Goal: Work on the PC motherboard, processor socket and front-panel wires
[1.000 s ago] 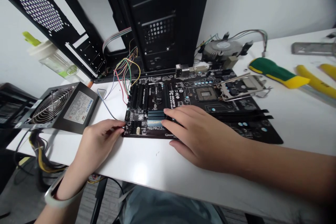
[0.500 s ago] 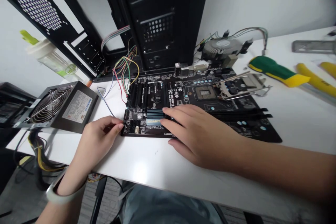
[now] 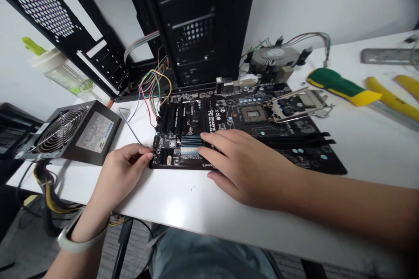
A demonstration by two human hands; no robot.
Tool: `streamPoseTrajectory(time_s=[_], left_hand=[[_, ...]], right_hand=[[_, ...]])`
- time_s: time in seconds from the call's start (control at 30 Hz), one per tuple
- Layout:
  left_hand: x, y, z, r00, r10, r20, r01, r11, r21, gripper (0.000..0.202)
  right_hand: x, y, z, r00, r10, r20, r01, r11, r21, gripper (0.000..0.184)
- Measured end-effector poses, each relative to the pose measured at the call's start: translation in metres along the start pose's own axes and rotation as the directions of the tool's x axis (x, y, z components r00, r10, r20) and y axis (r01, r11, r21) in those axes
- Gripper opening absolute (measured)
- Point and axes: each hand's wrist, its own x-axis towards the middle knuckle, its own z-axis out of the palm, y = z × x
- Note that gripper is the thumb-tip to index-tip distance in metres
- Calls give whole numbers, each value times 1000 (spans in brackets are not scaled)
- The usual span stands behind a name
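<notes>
motherboard (image 3: 229, 115) lies under the right hand (image 3: 245, 165), left hand (image 3: 122, 170) at its front edge

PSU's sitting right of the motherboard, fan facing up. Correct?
No: the head view shows the power supply to the left of the motherboard, not the right. Its fan does face up.
</notes>
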Motion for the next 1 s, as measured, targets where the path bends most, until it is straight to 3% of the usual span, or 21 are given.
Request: streamPoseTrajectory(time_s=[0.4, 0.7, 1.0], left_hand=[[-3, -9, -1, 995, 103, 2, -102, 993, 62, 24], [-5, -5, 1, 981, 194, -32, -188, 974, 123, 25], [-8, -6, 4, 988, 132, -74, -126, 989, 78, 25]], right_hand=[[0, 1, -1, 1000, 3, 10, -3, 1000, 18, 27], [1, 1, -1, 1000, 8, 15, -8, 1000, 2, 28], [2, 0, -1, 1000, 15, 27, -16, 1000, 4, 27]])
